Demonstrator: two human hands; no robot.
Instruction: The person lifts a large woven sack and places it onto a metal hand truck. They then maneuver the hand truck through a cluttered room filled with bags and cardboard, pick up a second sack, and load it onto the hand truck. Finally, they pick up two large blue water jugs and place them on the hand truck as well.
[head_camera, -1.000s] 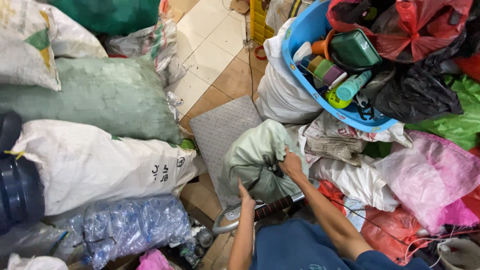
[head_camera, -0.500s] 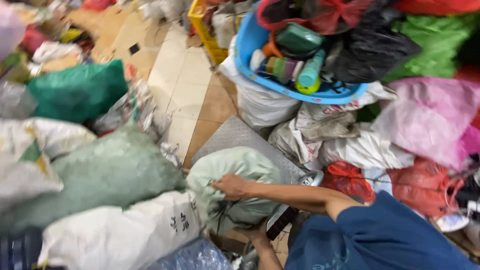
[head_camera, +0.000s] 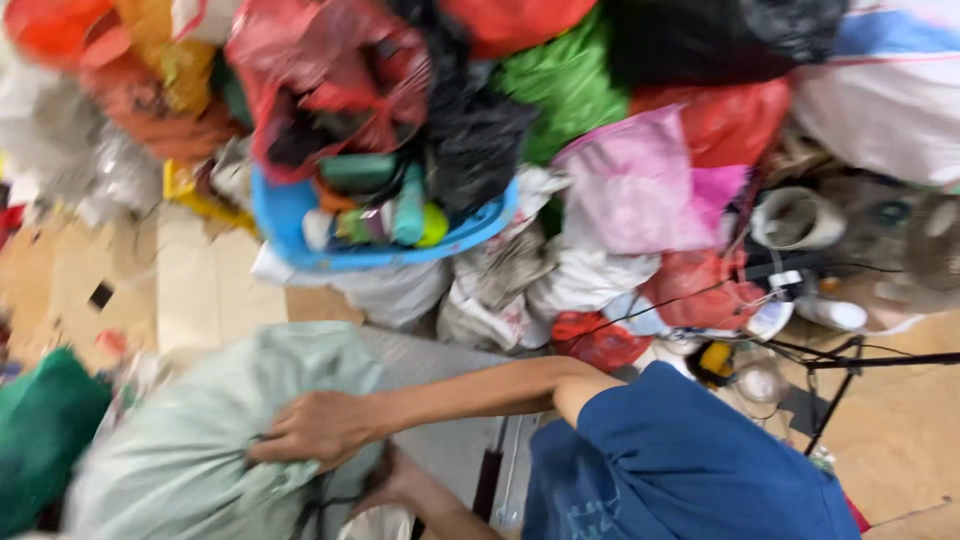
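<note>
1. Head view: the right hand (head_camera: 320, 428) reaches across the body from a blue-sleeved arm and closes its grip on the gathered neck of a pale green sack (head_camera: 200, 450), fingers curled into the bunched fabric, which looks like a way to keep the mouth shut.
2. The left hand (head_camera: 400, 485) sits just below and behind the right hand, low at the sack's neck; blur hides its fingers, so whether it clasps anything cannot be told.
3. The sack lies on the tiled floor (head_camera: 200, 280), bulging away from the grip toward the lower left; its long axis seems to run from the neck out that way.
4. Beyond the grip stands a blue plastic tub (head_camera: 290, 225) heaped with bottles, with pink, red, green and black bags piled around it.
</note>
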